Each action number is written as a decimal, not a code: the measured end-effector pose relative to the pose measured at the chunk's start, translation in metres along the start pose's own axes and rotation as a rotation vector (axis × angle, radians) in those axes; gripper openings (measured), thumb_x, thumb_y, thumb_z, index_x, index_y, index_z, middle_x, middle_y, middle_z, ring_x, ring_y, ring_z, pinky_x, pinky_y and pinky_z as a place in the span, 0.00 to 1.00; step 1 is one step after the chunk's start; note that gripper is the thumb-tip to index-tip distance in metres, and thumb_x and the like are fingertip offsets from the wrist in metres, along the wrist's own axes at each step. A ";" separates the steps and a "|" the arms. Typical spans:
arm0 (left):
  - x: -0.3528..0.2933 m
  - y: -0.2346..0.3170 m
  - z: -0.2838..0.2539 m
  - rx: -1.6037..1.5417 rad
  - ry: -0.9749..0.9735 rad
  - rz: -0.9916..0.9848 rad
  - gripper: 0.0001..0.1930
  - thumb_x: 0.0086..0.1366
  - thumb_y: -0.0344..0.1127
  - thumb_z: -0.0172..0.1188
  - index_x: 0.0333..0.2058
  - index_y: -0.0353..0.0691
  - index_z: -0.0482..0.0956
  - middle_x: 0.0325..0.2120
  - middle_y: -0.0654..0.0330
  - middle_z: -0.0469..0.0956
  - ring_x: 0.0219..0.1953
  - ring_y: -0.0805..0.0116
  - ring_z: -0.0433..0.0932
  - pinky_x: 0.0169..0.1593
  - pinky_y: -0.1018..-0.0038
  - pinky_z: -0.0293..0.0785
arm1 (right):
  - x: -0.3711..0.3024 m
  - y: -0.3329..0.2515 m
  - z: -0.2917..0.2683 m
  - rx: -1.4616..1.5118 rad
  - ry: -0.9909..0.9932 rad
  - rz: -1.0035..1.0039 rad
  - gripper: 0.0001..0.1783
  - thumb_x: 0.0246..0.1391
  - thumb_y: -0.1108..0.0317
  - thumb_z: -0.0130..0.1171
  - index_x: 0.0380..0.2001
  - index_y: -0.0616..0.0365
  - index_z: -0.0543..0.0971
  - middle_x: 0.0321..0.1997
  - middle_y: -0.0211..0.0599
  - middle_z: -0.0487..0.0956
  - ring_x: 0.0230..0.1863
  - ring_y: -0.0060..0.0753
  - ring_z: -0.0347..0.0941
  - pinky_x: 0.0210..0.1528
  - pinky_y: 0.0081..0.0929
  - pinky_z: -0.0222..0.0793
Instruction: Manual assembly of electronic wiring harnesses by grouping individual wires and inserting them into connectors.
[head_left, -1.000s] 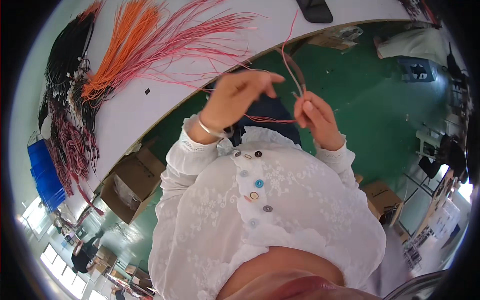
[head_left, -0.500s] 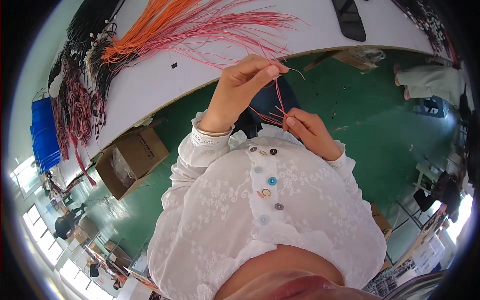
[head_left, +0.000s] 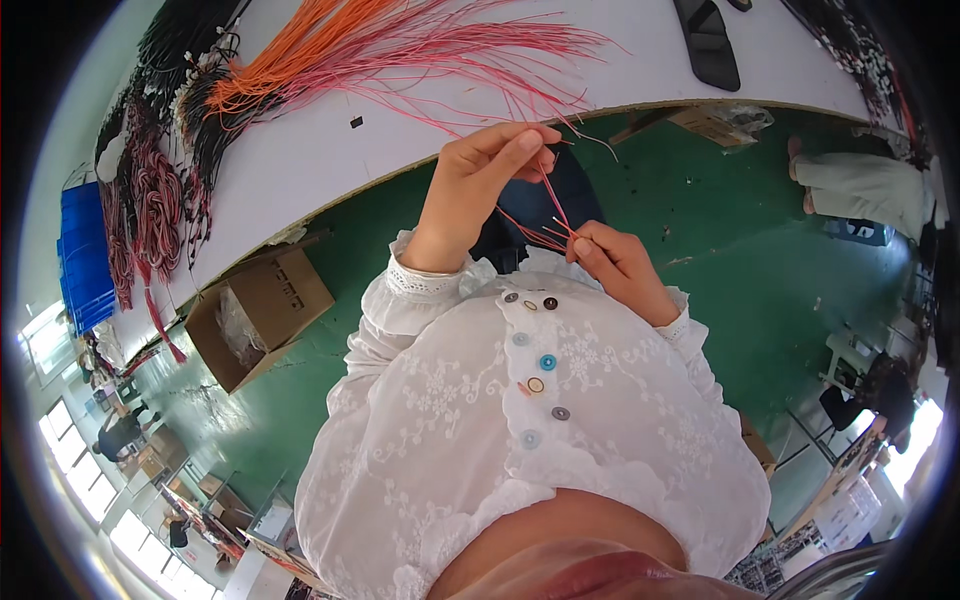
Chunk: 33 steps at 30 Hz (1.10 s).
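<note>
My left hand (head_left: pixel 490 165) pinches thin red wires (head_left: pixel 556 196) between thumb and fingers, just off the table's front edge. Short wire ends stick out past its fingertips, one of them pale. Lower and to the right, my right hand (head_left: pixel 618 262) is closed on the same wires, whose bare-looking ends poke out at its fingertips. The wires run taut between the two hands. Ahead, a fanned bundle of pink-red wires (head_left: pixel 480 50) lies on the white table (head_left: pixel 640 75), beside a bundle of orange wires (head_left: pixel 290 65).
Black wires with white connectors (head_left: pixel 195 70) and coiled red-black cables (head_left: pixel 157 215) hang over the table's left end. A dark tray-like object (head_left: pixel 710 50) lies at the back right. Cardboard box (head_left: pixel 290 295) and blue bin (head_left: pixel 85 255) stand left; another person's legs (head_left: pixel 860 185) show right.
The fingers of my left hand have curled in further around the wires. My right hand stays nearly in place. The whole view has shifted slightly.
</note>
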<state>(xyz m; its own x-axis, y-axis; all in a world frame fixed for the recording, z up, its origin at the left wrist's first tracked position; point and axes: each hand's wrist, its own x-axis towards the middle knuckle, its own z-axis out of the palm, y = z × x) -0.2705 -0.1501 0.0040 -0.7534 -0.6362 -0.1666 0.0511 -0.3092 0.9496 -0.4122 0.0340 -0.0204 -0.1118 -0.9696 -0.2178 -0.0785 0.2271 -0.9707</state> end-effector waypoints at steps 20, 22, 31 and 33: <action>-0.020 -0.014 0.011 0.144 0.232 0.126 0.10 0.71 0.31 0.61 0.44 0.29 0.84 0.27 0.61 0.83 0.27 0.76 0.80 0.32 0.80 0.78 | 0.077 -0.036 0.035 0.326 0.353 -0.293 0.18 0.74 0.64 0.48 0.51 0.68 0.80 0.49 0.36 0.83 0.42 0.19 0.77 0.47 0.17 0.73; -0.020 -0.018 0.010 0.183 0.248 0.176 0.08 0.69 0.29 0.62 0.42 0.30 0.84 0.25 0.59 0.83 0.25 0.77 0.80 0.29 0.79 0.76 | 0.079 -0.034 0.039 0.396 0.321 -0.241 0.17 0.74 0.65 0.48 0.51 0.67 0.80 0.50 0.38 0.83 0.44 0.22 0.78 0.49 0.20 0.74; -0.034 0.019 -0.011 0.996 0.343 0.507 0.06 0.63 0.29 0.67 0.38 0.37 0.86 0.24 0.61 0.80 0.23 0.70 0.74 0.27 0.74 0.69 | 0.085 -0.031 0.047 0.408 0.309 -0.290 0.15 0.74 0.64 0.47 0.44 0.65 0.77 0.45 0.36 0.82 0.42 0.21 0.76 0.49 0.21 0.73; -0.034 0.023 -0.017 0.797 0.325 0.418 0.07 0.61 0.29 0.69 0.39 0.38 0.87 0.25 0.62 0.79 0.24 0.73 0.73 0.28 0.75 0.69 | 0.079 -0.033 0.044 0.320 0.263 -0.232 0.14 0.74 0.64 0.48 0.44 0.65 0.78 0.40 0.33 0.81 0.39 0.19 0.74 0.45 0.19 0.72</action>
<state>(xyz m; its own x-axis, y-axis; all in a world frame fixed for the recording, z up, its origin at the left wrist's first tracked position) -0.2322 -0.1476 0.0270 -0.5506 -0.7882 0.2751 -0.2772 0.4835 0.8303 -0.3750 -0.0536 -0.0103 -0.3775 -0.9260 0.0018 0.1738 -0.0728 -0.9821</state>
